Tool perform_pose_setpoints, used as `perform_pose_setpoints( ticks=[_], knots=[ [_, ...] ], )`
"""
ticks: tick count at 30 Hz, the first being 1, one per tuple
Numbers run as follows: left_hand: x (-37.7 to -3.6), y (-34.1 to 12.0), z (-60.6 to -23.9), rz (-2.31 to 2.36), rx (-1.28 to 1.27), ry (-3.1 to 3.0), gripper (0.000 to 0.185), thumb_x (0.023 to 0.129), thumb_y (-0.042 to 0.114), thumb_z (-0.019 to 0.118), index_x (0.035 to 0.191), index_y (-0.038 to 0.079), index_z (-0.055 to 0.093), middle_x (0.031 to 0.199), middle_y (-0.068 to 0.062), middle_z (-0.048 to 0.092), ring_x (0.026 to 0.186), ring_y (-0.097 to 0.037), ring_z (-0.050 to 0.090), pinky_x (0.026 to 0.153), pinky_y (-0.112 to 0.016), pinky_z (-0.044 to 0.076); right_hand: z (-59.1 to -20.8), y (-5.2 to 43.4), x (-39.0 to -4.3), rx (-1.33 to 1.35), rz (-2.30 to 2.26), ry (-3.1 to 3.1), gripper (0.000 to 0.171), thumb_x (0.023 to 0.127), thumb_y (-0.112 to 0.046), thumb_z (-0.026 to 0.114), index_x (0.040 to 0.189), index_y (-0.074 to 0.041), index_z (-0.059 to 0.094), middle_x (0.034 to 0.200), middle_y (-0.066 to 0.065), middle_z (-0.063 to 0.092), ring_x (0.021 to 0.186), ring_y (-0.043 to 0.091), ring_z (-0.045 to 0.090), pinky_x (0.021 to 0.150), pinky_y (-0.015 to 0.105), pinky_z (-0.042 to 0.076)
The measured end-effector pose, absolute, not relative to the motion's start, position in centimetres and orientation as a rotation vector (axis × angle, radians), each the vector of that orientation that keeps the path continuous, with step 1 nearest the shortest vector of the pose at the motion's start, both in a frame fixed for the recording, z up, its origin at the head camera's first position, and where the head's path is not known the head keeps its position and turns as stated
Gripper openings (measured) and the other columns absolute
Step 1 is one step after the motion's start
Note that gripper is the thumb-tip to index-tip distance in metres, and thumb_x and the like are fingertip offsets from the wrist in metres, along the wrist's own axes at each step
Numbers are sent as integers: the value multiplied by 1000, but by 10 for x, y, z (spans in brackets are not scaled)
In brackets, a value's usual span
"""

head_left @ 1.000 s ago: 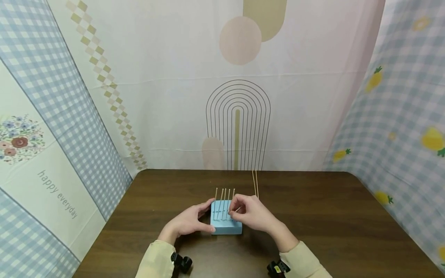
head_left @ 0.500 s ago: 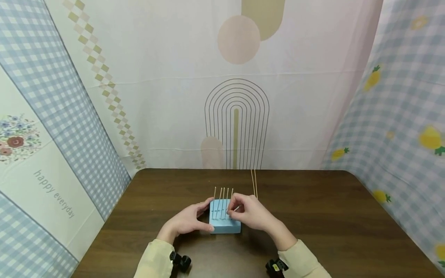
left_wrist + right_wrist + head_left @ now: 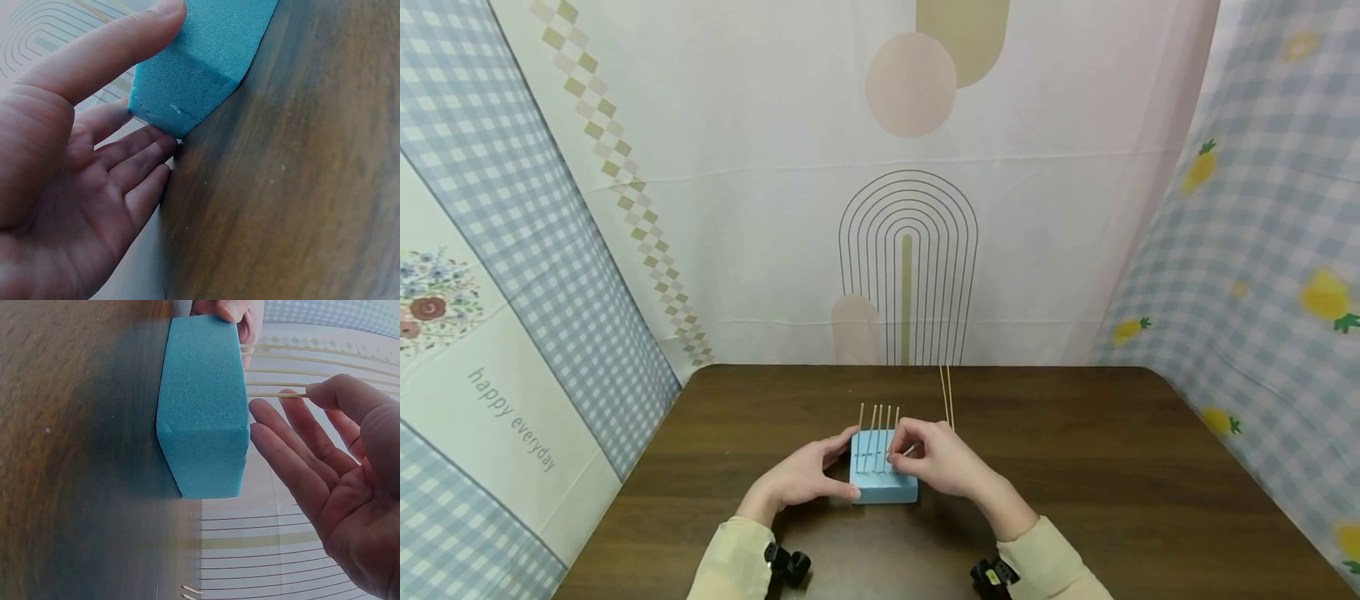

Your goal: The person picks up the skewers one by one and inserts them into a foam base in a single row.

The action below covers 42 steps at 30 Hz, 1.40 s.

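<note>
A light blue foam block [image 3: 883, 492] lies on the table, with several thin bamboo skewers [image 3: 874, 425] standing upright in its top. My left hand [image 3: 801, 479] grips the block's left side, thumb at the front corner and fingers behind. In the left wrist view, the thumb presses the blue foam block [image 3: 206, 69] while some fingertips touch its far edge. Thumb and index finger of my right hand [image 3: 350, 469] pinch one skewer [image 3: 297, 395] low down, close over the block. Its other fingers spread out beside the block. In the head view, the right hand [image 3: 943, 458] hides the lower part of that skewer.
Two loose skewers [image 3: 951, 396] lie behind the right hand, towards the back edge of the dark wooden table [image 3: 775, 400]. A patterned cloth [image 3: 760, 250] hangs behind the table, with checked cloths at both sides. Black wrist cameras [image 3: 788, 565] sit at both cuffs.
Everything in the head view has slid slightly left, as the camera shifts. Hands, block and skewers keep nearly the same places relative to one another.
</note>
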<state>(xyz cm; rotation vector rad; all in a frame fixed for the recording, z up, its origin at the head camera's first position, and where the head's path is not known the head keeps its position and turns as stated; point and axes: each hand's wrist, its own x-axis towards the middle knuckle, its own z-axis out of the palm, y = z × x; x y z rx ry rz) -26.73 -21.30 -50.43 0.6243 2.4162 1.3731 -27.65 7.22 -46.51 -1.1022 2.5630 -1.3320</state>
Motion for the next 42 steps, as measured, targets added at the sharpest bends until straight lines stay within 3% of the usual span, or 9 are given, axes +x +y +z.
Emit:
perform_pose_setpoints(
  ticks=[11, 21, 35, 42],
  knots=[
    [-267, -213, -504, 1373, 612, 2431, 105, 88, 34, 91, 170, 13, 30, 167, -14, 42, 153, -30, 41, 123, -56, 34, -467, 74, -280, -1105, -1284, 2519, 16, 97, -8, 80, 99, -18, 68, 90, -11, 72, 82, 7, 68, 73, 26, 58],
    [-267, -212, -505, 1356, 607, 2435, 105, 88, 36, 91, 170, 13, 30, 168, -13, 41, 154, -30, 40, 123, -56, 33, -470, 76, -281, -1098, -1265, 2491, 22, 92, 2, 78, 107, -10, 69, 94, -9, 75, 86, 9, 71, 79, 26, 59],
    [-267, -213, -504, 1359, 611, 2444, 104, 88, 34, 91, 170, 12, 31, 168, -13, 41, 153, -31, 42, 122, -56, 34, -469, 77, -282, -1059, -1280, 2434, 24, 94, 4, 77, 113, -9, 70, 98, -3, 75, 90, 11, 73, 82, 27, 60],
    [-267, -214, -505, 1355, 608, 2436, 105, 88, 36, 90, 170, 12, 30, 169, -13, 40, 154, -31, 41, 123, -56, 33, -464, 88, -286, -1029, -1313, 2375, 28, 93, 5, 78, 117, -9, 70, 108, 4, 76, 95, 15, 74, 88, 31, 61]
  ],
)
